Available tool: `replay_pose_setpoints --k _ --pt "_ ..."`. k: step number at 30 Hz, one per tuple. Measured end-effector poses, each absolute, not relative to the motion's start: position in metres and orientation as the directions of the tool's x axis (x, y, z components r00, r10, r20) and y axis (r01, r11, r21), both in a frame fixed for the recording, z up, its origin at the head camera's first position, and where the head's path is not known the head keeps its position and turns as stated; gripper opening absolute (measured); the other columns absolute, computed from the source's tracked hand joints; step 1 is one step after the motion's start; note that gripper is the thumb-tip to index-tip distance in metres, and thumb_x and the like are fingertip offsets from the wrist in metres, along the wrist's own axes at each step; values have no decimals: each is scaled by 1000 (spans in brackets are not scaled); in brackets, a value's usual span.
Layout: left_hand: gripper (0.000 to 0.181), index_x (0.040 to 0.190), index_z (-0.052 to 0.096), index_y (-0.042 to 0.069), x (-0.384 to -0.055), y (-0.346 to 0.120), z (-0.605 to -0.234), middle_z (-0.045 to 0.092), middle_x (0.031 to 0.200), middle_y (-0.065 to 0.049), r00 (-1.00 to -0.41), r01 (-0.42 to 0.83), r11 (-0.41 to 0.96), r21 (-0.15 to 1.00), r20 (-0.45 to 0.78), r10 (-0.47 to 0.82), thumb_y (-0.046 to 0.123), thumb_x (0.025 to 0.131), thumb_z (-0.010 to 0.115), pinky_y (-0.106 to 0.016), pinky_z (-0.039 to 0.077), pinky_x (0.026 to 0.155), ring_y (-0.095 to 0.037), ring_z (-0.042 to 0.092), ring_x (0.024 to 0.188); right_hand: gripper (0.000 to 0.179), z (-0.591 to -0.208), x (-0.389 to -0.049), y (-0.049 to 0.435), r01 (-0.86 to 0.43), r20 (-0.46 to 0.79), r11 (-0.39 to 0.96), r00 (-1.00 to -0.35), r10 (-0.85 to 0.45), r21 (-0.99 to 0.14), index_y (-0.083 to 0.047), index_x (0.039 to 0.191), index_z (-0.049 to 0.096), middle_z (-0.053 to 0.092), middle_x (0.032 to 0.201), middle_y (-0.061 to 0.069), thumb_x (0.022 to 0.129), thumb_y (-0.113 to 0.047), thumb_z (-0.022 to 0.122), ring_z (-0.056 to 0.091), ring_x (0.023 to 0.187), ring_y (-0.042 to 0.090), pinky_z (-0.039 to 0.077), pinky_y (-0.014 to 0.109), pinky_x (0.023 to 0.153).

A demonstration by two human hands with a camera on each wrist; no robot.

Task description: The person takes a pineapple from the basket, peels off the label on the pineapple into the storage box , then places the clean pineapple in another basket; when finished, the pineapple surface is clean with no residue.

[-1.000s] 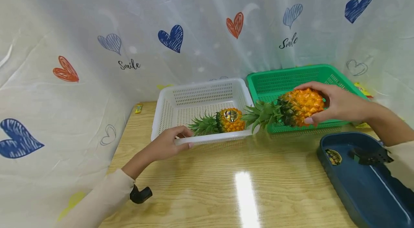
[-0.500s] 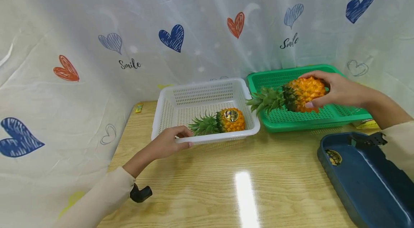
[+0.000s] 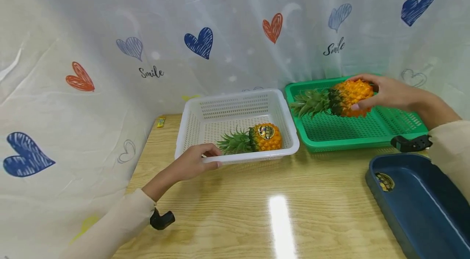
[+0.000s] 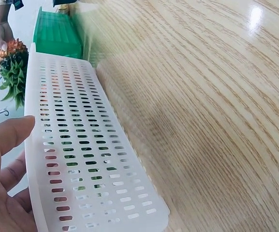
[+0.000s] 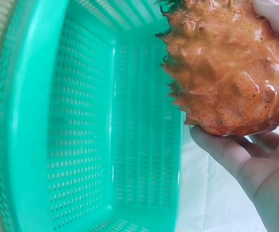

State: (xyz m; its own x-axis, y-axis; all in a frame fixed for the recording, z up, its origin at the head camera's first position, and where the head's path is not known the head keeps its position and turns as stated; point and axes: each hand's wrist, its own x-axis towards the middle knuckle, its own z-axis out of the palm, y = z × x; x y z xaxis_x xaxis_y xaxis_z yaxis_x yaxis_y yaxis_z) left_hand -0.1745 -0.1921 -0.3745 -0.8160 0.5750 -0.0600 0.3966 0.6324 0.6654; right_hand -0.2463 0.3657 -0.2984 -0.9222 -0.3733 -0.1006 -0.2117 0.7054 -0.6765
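Note:
My right hand grips an orange pineapple by its fruit end, holding it up over the green basket. Its leafy crown points left, toward the white basket. In the right wrist view the spiky fruit sits between thumb and fingers, with the basket's bare inside beside it. With my left hand I pinch the front rim of the white basket. A second pineapple, bearing a round black-and-gold sticker, lies on its side in that basket, crown to the left.
At the right stands a dark blue tray with a round sticker at its left wall. A small yellow packet lies at the table's back left. A curtain with printed hearts hangs behind the baskets.
My right hand has carried the pineapple back and slightly right, from the green basket's front edge to over its inside. The left hand keeps its hold on the white rim.

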Motion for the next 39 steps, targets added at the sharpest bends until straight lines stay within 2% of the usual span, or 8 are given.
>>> replay_pose_setpoints --k 8,11,15,23,28,35,39 --pt "22 114 67 22 -174 -194 -375 67 108 7 -814 396 628 670 -60 578 34 96 70 -36 52 88 -12 63 100 78 -300 -265 377 -168 -153 747 -928 -340 -644 -13 157 27 53 129 12 94 -24 72 61 97 9 54 32 78" --pt "22 114 67 21 -173 -194 -375 67 109 6 -816 391 627 674 -62 575 34 96 70 -36 52 88 -12 63 101 80 -302 -273 380 -161 -167 762 -928 -333 -627 -12 158 24 50 136 17 95 -25 71 59 100 11 53 43 86" --pt "23 114 67 21 -173 -193 -375 67 110 7 -815 395 629 669 -62 576 34 96 70 -36 52 89 -12 62 101 81 -308 -283 388 -157 -188 776 -924 -334 -611 -10 158 23 45 142 22 95 -28 70 56 103 14 48 57 90" --pt "21 114 67 23 -176 -193 -377 67 110 9 -811 408 630 660 -55 582 33 95 71 -39 51 91 -11 63 102 78 -317 -299 405 -134 -214 795 -925 -315 -592 -6 155 24 45 137 23 95 -26 70 57 98 11 52 36 78" --pt "21 113 67 23 -176 -194 -378 67 109 9 -813 410 636 654 -53 579 33 95 71 -38 51 91 -11 63 101 80 -325 -306 403 -112 -228 805 -928 -294 -582 -3 155 25 46 136 27 94 -27 72 57 102 23 53 41 78" --pt "20 113 67 22 -177 -192 -377 67 109 8 -816 404 636 657 -55 575 28 95 72 -36 53 88 -11 63 101 81 -336 -311 394 -90 -238 810 -932 -274 -580 -3 154 28 50 132 26 93 -29 74 58 99 25 52 40 76" --pt "21 114 67 22 -177 -193 -377 67 109 8 -816 402 638 657 -59 575 28 95 72 -35 53 88 -11 63 102 87 -338 -315 390 -80 -249 834 -935 -252 -546 -2 155 27 45 136 31 91 -36 75 55 108 40 51 49 79"
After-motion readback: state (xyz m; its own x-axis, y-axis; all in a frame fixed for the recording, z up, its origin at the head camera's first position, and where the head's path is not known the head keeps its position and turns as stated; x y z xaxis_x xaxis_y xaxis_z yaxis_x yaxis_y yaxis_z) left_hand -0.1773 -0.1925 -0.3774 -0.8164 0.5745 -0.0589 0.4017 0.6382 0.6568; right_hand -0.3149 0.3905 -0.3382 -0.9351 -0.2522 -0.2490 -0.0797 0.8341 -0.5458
